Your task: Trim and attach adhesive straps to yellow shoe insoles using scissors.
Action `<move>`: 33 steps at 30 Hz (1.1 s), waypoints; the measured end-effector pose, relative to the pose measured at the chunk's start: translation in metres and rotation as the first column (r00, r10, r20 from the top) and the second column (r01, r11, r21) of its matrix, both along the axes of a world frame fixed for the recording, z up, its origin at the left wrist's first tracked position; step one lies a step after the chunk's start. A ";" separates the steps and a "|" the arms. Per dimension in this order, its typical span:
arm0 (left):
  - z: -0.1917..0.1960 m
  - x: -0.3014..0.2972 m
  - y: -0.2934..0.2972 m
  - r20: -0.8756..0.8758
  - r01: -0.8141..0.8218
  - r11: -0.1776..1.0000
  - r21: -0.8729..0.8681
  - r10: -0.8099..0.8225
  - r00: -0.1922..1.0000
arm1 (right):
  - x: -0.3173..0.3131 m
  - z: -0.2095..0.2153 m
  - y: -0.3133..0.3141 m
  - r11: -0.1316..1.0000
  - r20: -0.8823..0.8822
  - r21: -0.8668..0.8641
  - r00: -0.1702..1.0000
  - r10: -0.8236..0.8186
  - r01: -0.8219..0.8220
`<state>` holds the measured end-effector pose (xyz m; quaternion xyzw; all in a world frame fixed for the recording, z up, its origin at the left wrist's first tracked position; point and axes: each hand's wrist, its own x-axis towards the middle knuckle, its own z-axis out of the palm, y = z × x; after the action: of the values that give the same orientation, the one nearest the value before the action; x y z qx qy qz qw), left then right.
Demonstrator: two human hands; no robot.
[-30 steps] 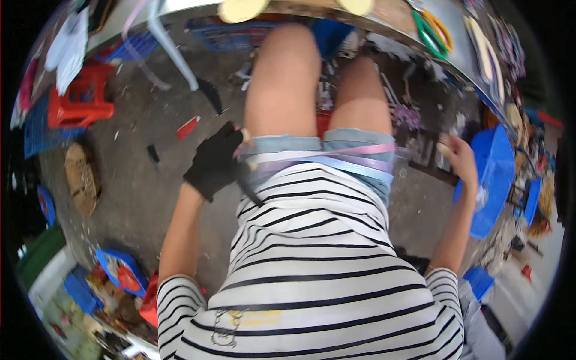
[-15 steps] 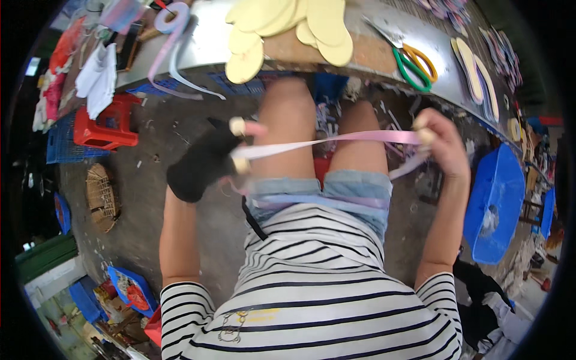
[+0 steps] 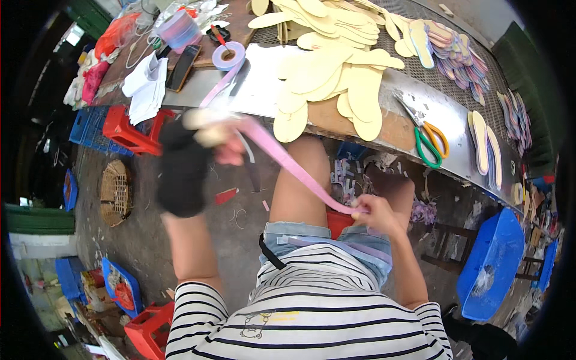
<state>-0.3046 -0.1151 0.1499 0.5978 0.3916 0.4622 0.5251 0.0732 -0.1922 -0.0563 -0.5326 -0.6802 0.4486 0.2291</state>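
A pink ribbon strip (image 3: 288,162) runs slanting through the air between my hands. My left hand (image 3: 186,159), in a black glove with cream fingertip covers, is raised near the bench edge. It is smeared by motion, but the strip meets its closed fingertips. Over my right thigh, my right hand (image 3: 381,216) pinches the strip's lower end. Just beyond my left hand lies a lavender ribbon roll (image 3: 237,58), its loose tail hanging toward that hand. Lavender strips (image 3: 303,241) lie across my lap on the denim shorts.
Cream insoles (image 3: 324,72) are heaped on the bench (image 3: 393,129). Scissors (image 3: 427,135) with green and orange handles lie right of them. A phone (image 3: 183,68) and white cloth (image 3: 146,87) are at left. A red stool (image 3: 135,129), wicker basket (image 3: 116,193) and blue tub (image 3: 492,264) stand below.
My left hand has moved up and left toward the roll. My right hand has come down and inward, and the strip now slants steeply. My view has shifted, showing more of the bench.
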 end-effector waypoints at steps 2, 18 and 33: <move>-0.029 0.073 0.002 -0.125 -0.188 0.981 -0.057 0.180 0.976 | -0.002 0.006 0.004 0.984 0.175 0.142 0.981 0.082 -0.107; -0.084 0.182 0.011 0.094 0.172 0.939 -0.297 -0.150 0.984 | 0.103 0.094 0.104 0.789 0.546 0.585 0.628 -0.555 0.188; -0.148 0.182 0.013 0.170 0.295 0.798 -0.526 -0.241 0.955 | 0.054 0.088 -0.017 0.948 0.112 -0.013 0.943 -0.315 0.318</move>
<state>-0.1230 -0.1019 0.0015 0.4499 0.3930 0.2801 0.7515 0.1268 -0.2091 0.0316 -0.6620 -0.5902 0.3869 0.2526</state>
